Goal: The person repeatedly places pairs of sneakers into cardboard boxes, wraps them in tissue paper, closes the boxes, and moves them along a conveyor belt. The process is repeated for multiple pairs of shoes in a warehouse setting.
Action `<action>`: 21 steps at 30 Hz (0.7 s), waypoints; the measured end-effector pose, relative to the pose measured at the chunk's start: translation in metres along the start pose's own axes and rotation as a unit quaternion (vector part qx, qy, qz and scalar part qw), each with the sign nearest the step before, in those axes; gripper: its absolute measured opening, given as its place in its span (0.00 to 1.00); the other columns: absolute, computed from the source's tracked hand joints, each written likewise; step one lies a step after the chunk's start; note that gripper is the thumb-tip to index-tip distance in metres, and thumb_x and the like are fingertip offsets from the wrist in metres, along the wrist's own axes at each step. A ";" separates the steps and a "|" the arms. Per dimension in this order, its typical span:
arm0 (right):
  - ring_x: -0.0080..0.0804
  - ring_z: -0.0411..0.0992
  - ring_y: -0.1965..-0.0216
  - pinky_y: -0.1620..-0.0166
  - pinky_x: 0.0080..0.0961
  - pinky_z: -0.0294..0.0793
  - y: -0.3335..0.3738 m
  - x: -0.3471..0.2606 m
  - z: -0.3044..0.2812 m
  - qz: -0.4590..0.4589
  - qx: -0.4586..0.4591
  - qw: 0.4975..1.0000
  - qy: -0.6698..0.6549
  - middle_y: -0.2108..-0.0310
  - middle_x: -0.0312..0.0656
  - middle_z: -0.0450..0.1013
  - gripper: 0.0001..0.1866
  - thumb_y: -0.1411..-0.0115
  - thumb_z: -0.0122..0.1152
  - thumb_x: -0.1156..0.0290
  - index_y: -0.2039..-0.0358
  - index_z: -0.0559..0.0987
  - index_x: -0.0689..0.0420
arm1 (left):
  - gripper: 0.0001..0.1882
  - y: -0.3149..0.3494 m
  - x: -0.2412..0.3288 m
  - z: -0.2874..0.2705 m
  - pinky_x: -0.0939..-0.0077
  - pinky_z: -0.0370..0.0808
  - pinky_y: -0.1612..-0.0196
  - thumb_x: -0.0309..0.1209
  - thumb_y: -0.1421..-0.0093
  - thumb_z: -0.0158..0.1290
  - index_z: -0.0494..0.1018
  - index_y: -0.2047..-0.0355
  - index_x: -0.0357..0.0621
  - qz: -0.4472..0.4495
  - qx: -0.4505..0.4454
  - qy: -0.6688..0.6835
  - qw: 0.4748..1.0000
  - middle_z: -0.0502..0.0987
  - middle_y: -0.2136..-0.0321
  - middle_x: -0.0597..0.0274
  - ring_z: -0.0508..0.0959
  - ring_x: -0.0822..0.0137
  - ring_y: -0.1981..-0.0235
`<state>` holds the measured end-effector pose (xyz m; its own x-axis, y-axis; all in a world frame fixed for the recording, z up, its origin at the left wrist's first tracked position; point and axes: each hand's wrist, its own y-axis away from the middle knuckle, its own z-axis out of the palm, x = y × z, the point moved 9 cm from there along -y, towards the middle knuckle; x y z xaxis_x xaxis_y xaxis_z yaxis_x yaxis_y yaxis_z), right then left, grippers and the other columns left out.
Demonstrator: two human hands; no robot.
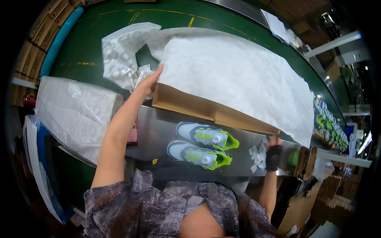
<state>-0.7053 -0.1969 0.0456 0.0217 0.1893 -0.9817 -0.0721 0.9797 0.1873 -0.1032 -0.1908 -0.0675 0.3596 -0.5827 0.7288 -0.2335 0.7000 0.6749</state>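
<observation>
A long brown cardboard box [186, 102] stands on the metal bench, with white patterned tissue paper [230, 75] spread across its top and past its far side. At the box's left corner, my left hand [150, 82] grips the edge, and crumpled tissue lies against its fingers. My right hand [273, 152], in a dark fingerless glove, has its fingers closed at the box's right near corner. Between my arms a pair of sneakers [206, 137], white and grey with lime-green collars, lies side by side. Small white packets [258, 156] are scattered beside my right hand.
A plastic-wrapped stack of tissue paper [77, 115] sits to the left, with a pink box [134, 134] by it. A green belt [91, 51] runs behind. More sneakers [329, 123] line the far right. A brush [305, 162] lies near the right bench end.
</observation>
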 end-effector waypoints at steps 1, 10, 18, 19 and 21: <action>0.36 0.66 0.56 0.56 0.29 0.67 0.036 -0.011 0.030 -0.151 0.055 0.968 0.191 0.53 0.43 0.66 0.31 0.55 0.64 0.67 0.50 0.64 0.60 | 0.30 0.003 0.005 0.009 0.81 0.66 0.64 0.55 0.50 0.51 0.71 0.62 0.38 0.032 0.001 0.007 0.999 0.73 0.62 0.60 0.72 0.71 0.68; 0.30 0.69 0.73 0.50 0.53 0.54 0.143 -0.036 0.251 -0.344 -0.304 0.687 0.564 0.81 0.35 0.69 0.06 0.55 0.57 0.67 0.80 0.70 0.52 | 0.11 0.047 -0.004 0.023 0.84 0.55 0.80 0.36 0.43 0.50 0.68 0.78 0.44 0.242 0.061 -0.062 0.966 0.67 0.82 0.72 0.62 0.81 0.82; 0.17 0.61 0.75 0.72 0.21 0.64 0.019 -0.090 0.258 0.025 -0.135 0.983 0.125 0.76 0.32 0.69 0.16 0.44 0.53 0.61 0.65 0.73 0.63 | 0.12 0.166 0.068 0.003 0.61 0.59 0.48 0.34 0.45 0.52 0.69 0.75 0.34 0.484 0.263 -0.271 0.790 0.61 0.50 0.32 0.62 0.41 0.48; 0.18 0.60 0.78 0.75 0.23 0.61 -0.004 -0.093 0.257 -0.013 -0.085 0.980 0.182 0.81 0.34 0.67 0.18 0.45 0.54 0.58 0.68 0.73 0.63 | 0.11 0.173 0.072 0.010 0.63 0.61 0.49 0.32 0.45 0.52 0.70 0.74 0.34 0.504 0.273 -0.283 0.769 0.61 0.51 0.35 0.64 0.43 0.50; 0.25 0.65 0.76 0.70 0.25 0.64 -0.047 -0.063 0.272 -0.055 -0.002 0.988 0.143 0.79 0.40 0.69 0.22 0.46 0.55 0.54 0.70 0.72 0.64 | 0.10 0.190 0.080 0.024 0.65 0.60 0.48 0.31 0.46 0.53 0.70 0.75 0.35 0.520 0.268 -0.265 0.766 0.61 0.50 0.36 0.64 0.46 0.48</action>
<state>-0.4325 -0.2371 0.1084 -0.2522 0.0541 -0.9662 -0.0890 0.9929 0.0788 -0.1401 -0.1144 0.1216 -0.6578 -0.0095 0.7532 -0.5338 0.7114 -0.4572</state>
